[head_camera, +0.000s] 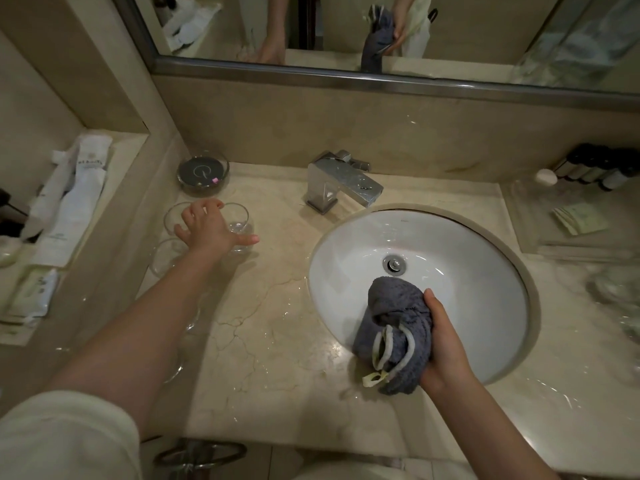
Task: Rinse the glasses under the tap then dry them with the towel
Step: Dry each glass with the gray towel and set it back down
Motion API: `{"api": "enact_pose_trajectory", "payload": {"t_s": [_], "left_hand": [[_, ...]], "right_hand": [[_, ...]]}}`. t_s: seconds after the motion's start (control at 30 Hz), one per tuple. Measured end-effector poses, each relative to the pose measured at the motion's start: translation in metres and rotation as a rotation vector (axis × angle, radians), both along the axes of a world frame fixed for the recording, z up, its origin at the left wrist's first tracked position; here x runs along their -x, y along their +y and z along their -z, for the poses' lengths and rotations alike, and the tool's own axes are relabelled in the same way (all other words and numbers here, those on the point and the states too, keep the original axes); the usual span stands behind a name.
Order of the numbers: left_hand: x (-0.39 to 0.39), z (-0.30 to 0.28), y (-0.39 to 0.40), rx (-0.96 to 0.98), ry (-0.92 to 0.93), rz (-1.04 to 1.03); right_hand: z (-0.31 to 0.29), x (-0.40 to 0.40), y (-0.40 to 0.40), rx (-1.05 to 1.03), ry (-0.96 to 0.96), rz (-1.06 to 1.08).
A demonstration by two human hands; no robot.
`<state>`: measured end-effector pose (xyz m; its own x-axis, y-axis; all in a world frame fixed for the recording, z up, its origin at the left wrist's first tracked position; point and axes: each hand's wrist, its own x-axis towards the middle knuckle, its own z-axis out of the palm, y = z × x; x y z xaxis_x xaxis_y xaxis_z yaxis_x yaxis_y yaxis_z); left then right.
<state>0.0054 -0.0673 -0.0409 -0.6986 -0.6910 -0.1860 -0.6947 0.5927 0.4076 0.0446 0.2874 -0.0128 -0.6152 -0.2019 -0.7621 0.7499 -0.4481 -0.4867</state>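
While the right hand point(446, 344) squeezes a bunched grey fluffy towel point(394, 336) over the round white sink point(485, 327) at the lower right, likely so drips fall in, the left hand point(211, 225) reaches to the middle left with fingers spread apart over a clear round drinking glass point(239, 223). It looks ready to grab it. More clear glasses point(166, 254) sit just below. A square silver tap point(341, 183) waits above the sink, shut off.
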Motion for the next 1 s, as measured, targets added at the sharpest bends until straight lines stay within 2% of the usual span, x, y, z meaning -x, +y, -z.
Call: {"api": "enact_pose_trajectory", "payload": {"t_s": [0.13, 0.27, 0.47, 0.57, 0.77, 1.0], "left_hand": [[0.000, -0.007, 0.021, 0.008, 0.132, 0.023], [0.008, -0.019, 0.067, -0.254, 0.383, 0.078], [0.029, -0.039, 0.156, -0.368, 0.501, 0.205], [0.040, -0.043, 0.210, -0.528, 0.494, 0.256], [0.057, -0.035, 0.340, -0.594, 0.420, 0.435], [0.074, -0.013, 0.478, -0.731, 0.213, 0.688]], "right_hand": [[0.002, 0.000, 0.013, 0.031, -0.001, 0.043], [-0.003, -0.001, 0.027, 0.051, 0.023, 0.088], [-0.003, -0.001, 0.074, 0.038, 0.023, 0.209], [-0.004, -0.001, 0.109, 0.020, 0.012, 0.277], [-0.005, -0.009, 0.196, -0.035, -0.008, 0.424], [0.007, -0.024, 0.275, -0.024, -0.065, 0.577]]}}
